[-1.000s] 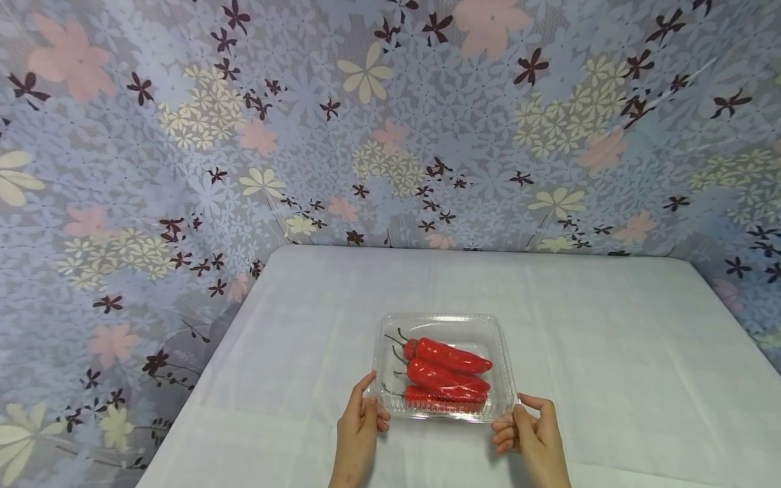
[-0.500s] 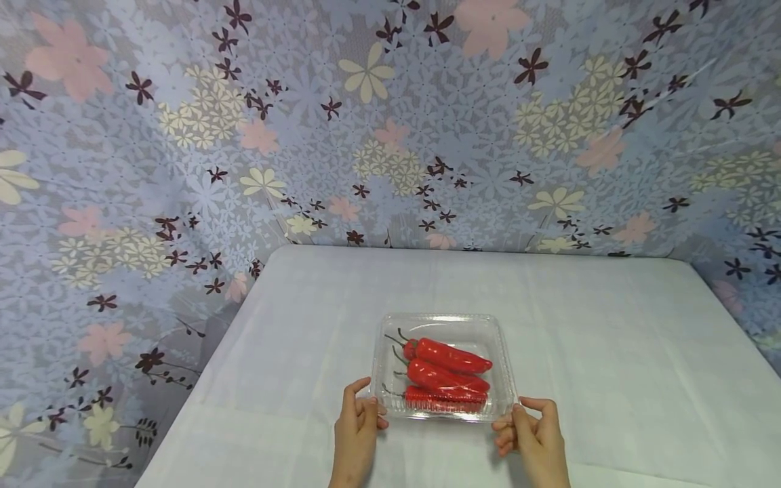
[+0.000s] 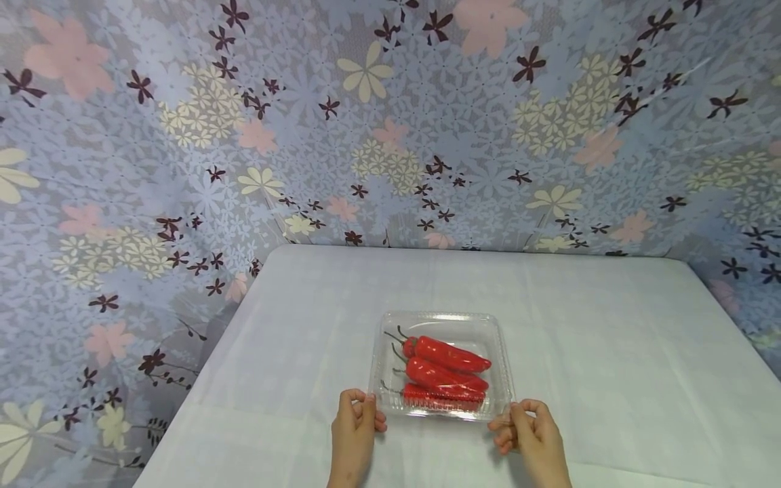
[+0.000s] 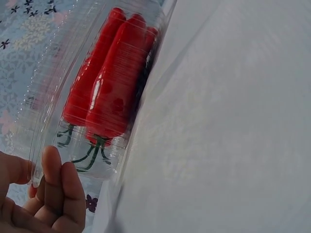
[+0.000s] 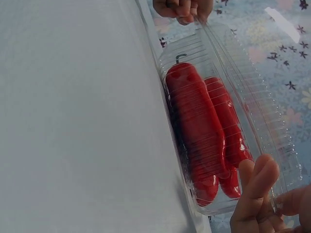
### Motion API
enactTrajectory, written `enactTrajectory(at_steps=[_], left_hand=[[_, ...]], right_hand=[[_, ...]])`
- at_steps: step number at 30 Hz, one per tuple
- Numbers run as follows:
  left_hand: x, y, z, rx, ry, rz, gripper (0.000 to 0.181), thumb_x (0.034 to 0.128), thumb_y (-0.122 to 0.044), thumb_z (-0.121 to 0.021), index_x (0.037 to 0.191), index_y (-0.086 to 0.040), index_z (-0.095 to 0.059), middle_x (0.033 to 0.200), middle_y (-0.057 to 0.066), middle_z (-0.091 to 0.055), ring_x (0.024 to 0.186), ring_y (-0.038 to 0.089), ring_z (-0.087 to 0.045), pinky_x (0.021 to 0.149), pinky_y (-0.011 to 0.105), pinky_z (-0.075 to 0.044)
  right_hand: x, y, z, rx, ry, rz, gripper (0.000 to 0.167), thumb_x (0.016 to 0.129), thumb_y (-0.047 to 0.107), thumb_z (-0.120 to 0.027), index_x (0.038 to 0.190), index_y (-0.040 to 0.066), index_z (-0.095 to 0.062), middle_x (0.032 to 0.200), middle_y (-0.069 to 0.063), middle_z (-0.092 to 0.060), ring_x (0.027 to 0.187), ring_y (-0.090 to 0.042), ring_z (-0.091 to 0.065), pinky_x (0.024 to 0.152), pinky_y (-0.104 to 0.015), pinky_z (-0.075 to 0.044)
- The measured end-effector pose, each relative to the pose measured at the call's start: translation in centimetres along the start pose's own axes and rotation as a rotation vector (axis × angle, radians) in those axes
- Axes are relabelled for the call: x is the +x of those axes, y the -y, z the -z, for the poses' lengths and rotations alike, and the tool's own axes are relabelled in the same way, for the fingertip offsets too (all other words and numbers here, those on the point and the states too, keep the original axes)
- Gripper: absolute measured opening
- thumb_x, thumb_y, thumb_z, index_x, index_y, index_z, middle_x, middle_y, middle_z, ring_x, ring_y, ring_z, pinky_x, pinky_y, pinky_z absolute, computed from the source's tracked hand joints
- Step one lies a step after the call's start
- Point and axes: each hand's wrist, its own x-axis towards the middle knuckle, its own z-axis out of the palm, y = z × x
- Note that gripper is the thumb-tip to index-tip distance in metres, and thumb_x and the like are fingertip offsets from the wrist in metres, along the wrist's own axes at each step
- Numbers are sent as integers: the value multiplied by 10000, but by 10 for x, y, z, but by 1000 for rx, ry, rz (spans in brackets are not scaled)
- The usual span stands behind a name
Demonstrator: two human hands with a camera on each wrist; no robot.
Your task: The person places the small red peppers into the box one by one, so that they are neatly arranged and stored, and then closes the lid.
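A clear plastic clamshell box point(image 3: 445, 324) with its lid down sits on the white-covered table. Inside lie several red chili peppers point(image 3: 448, 354) with dark green stems pointing left. My left hand point(image 3: 355, 427) pinches the rim at the box's near left corner between thumb and fingers. At the near right corner my right hand point(image 3: 529, 430) pinches the rim in the same way. In the left wrist view, the left fingers point(image 4: 52, 170) are curled by the box edge. The right wrist view shows the right fingers point(image 5: 257, 189) at the opposite corner.
The white cloth point(image 3: 293, 325) covers the table on all sides of the box. A floral curtain point(image 3: 378, 135) hangs behind the table's far edge and along the left side.
My left index finger has drawn back from the box's left side and curled in toward the near corner. The right hand has barely moved, and the box stays in place.
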Motion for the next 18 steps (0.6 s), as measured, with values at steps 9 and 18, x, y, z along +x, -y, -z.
enactTrajectory(at_steps=[9, 18], left_hand=[[8, -1, 5, 23, -29, 17, 194, 966, -217, -559, 906, -55, -471, 578, 0, -584, 485, 115, -572, 510, 212, -479], [18, -2, 10, -37, 7, 5, 165, 962, -177, -563, 1021, -58, -465, 613, 41, -570, 524, 117, -558, 523, 236, -515]], right_hand=[[2, 2, -4, -40, 4, 14, 173, 1044, 113, -316, 991, -50, -337, 757, -135, -692, 512, -135, -598, 470, -268, -535], [5, 1, -10, 89, -21, 30, 184, 1030, 116, -382, 1049, -34, -278, 713, -81, -673, 504, -124, -584, 444, -253, -518]])
